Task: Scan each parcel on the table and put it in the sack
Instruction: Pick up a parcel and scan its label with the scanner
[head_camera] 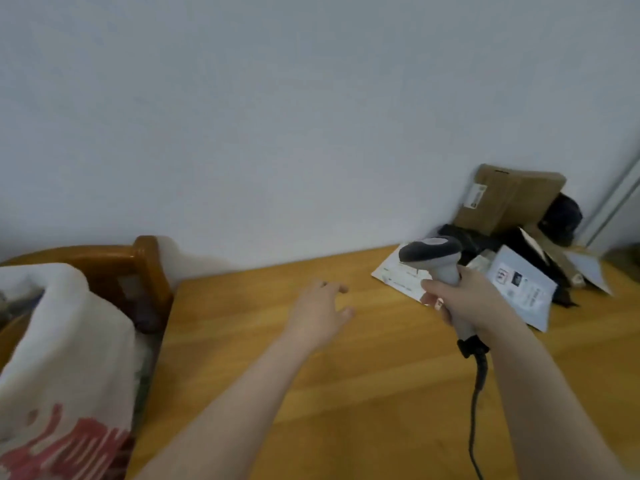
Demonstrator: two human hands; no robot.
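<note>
The right hand (464, 299) is gripping the handle of the scanner (437, 268), right of centre, its cable (475, 407) trailing toward the bottom edge. The left hand (320, 311) is reaching over the wooden table (277, 375), fingers loose, holding nothing. Parcels (519, 237) are piling up at the right against the wall (277, 116). The white sack (69, 341) is sitting at lower left.
</note>
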